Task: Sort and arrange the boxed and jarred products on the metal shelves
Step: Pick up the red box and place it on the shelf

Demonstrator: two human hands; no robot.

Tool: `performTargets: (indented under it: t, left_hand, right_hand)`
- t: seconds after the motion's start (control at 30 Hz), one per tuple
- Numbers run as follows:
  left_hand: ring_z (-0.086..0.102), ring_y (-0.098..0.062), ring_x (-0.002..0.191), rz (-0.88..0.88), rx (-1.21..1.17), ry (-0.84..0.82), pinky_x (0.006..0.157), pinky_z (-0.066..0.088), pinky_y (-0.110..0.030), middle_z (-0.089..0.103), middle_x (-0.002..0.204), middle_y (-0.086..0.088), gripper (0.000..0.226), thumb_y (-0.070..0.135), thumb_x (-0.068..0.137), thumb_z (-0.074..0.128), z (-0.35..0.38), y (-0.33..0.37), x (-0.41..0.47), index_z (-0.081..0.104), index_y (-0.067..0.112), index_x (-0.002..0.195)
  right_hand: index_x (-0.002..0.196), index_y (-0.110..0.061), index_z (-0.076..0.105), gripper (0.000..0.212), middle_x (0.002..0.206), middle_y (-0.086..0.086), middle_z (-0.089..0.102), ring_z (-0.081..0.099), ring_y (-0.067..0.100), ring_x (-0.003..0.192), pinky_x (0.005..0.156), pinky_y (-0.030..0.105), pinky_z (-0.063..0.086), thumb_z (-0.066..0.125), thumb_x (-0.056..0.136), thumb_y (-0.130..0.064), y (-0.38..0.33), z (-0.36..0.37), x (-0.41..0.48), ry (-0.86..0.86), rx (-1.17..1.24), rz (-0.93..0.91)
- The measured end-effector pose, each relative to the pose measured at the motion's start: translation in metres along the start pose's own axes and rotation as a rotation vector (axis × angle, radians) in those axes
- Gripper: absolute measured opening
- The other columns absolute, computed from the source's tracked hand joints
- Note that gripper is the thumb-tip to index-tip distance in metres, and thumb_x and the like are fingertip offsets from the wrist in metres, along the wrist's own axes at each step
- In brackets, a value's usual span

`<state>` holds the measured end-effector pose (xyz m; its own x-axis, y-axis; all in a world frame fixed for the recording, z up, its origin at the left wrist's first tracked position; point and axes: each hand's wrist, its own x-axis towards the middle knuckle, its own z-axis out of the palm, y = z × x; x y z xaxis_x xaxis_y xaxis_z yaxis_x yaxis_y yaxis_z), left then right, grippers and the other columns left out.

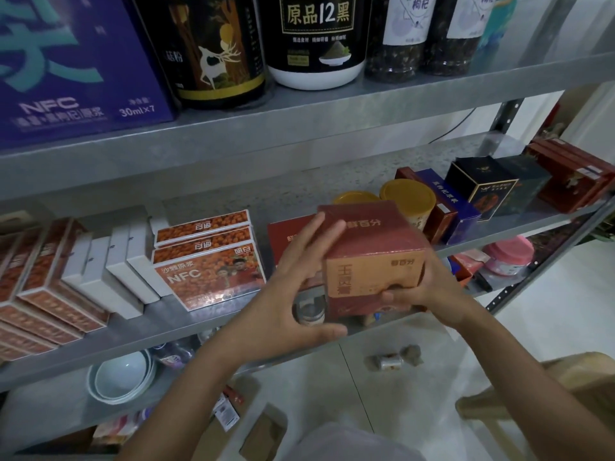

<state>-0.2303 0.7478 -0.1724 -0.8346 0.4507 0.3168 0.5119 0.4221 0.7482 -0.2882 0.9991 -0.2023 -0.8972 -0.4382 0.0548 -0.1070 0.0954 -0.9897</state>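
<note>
Your left hand (296,294) lays straight fingers on the red box (376,261) while your right hand (432,291) grips its base.

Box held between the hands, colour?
Box is dark red on top, with an orange-tan front panel bearing red characters. Head view, the only one.
</note>
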Motion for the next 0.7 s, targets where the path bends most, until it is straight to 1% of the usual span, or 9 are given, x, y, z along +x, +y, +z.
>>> performTargets:
  t: [0.07, 0.17, 0.27, 0.4, 0.47, 0.53, 0.6, 0.63, 0.7]
  left_hand:
    - [0.014, -0.007, 0.149, -0.128, -0.153, 0.03, 0.115, 0.027, -0.048, 0.003, 0.16, 0.026, 0.111, 0.054, 0.067, 0.081, -0.008, -0.002, 0.003, 0.005, 0.058, 0.148]
    - [0.034, -0.01, 0.142, -0.342, -0.374, 0.019, 0.112, 0.038, -0.043, 0.018, 0.16, 0.017, 0.127, 0.051, 0.055, 0.089, -0.016, -0.01, 0.013, 0.0, 0.063, 0.144]
    - [0.05, -0.009, 0.13, -0.389, -0.486, -0.034, 0.107, 0.044, -0.042, 0.037, 0.153, 0.007, 0.132, 0.033, 0.054, 0.09, -0.015, -0.018, 0.016, 0.001, 0.051, 0.15]
    - [0.05, -0.009, 0.13, -0.339, -0.366, 0.085, 0.108, 0.044, -0.042, 0.047, 0.143, 0.009, 0.126, 0.031, 0.049, 0.093, -0.014, -0.022, 0.015, 0.02, 0.036, 0.152]
    - [0.048, -0.007, 0.131, -0.294, -0.234, 0.107, 0.108, 0.043, -0.041, 0.047, 0.143, 0.014, 0.123, 0.036, 0.051, 0.094, -0.015, -0.021, 0.014, 0.022, 0.037, 0.15]
    - [0.048, -0.004, 0.13, -0.257, -0.087, 0.11, 0.107, 0.044, -0.04, 0.046, 0.142, 0.017, 0.123, 0.038, 0.052, 0.095, -0.017, -0.018, 0.015, 0.02, 0.04, 0.15]
    - [0.05, -0.004, 0.126, -0.236, 0.016, 0.118, 0.104, 0.046, -0.04, 0.048, 0.139, 0.016, 0.122, 0.037, 0.053, 0.095, -0.019, -0.017, 0.017, 0.019, 0.041, 0.149]
    - [0.05, -0.005, 0.125, -0.231, 0.042, 0.123, 0.103, 0.047, -0.04, 0.049, 0.137, 0.015, 0.121, 0.037, 0.054, 0.094, -0.02, -0.016, 0.018, 0.019, 0.041, 0.149]
    - [0.051, -0.006, 0.124, -0.217, 0.082, 0.132, 0.101, 0.048, -0.04, 0.049, 0.138, 0.016, 0.121, 0.039, 0.054, 0.094, -0.02, -0.014, 0.02, 0.018, 0.041, 0.148]
  right_hand:
    - [0.142, -0.037, 0.03, 0.109, 0.127, -0.017, 0.058, 0.056, 0.011, 0.122, 0.095, 0.023, 0.051, 0.089, 0.05, -0.033, -0.006, 0.001, 0.002, 0.016, -0.079, -0.083]
    - [0.145, -0.031, 0.024, 0.112, 0.134, -0.018, 0.05, 0.05, 0.011, 0.128, 0.101, 0.024, 0.047, 0.085, 0.052, -0.028, -0.007, 0.01, 0.004, -0.009, -0.101, -0.138]
    - [0.145, -0.03, 0.024, 0.112, 0.137, -0.015, 0.048, 0.05, 0.012, 0.129, 0.101, 0.025, 0.047, 0.084, 0.051, -0.027, -0.008, 0.016, 0.006, -0.025, -0.066, -0.147]
    - [0.141, -0.037, 0.017, 0.109, 0.135, -0.028, 0.042, 0.046, -0.005, 0.126, 0.094, 0.012, 0.044, 0.084, 0.055, -0.03, -0.016, 0.013, 0.011, -0.168, -0.15, -0.1]
    - [0.143, -0.036, 0.012, 0.11, 0.14, -0.024, 0.034, 0.042, -0.006, 0.129, 0.099, 0.016, 0.044, 0.082, 0.058, -0.034, -0.019, 0.005, 0.014, -0.214, -0.2, -0.078]
    - [0.148, -0.037, 0.005, 0.117, 0.15, -0.022, 0.022, 0.031, -0.006, 0.137, 0.107, 0.015, 0.036, 0.083, 0.06, -0.039, -0.024, -0.005, 0.019, -0.206, -0.297, -0.11]
    - [0.15, -0.039, -0.004, 0.125, 0.154, -0.028, 0.007, 0.013, -0.011, 0.141, 0.107, 0.007, 0.026, 0.085, 0.062, -0.043, -0.03, -0.012, 0.024, -0.198, -0.515, -0.187]
    - [0.15, -0.042, -0.008, 0.129, 0.152, -0.032, 0.001, 0.005, -0.016, 0.14, 0.11, 0.008, 0.021, 0.086, 0.062, -0.046, -0.034, -0.012, 0.027, -0.2, -0.665, -0.224]
    - [0.149, -0.041, -0.015, 0.134, 0.153, -0.028, -0.004, -0.004, -0.012, 0.139, 0.116, 0.026, 0.01, 0.084, 0.06, -0.055, -0.039, -0.006, 0.032, -0.19, -1.008, -0.315]
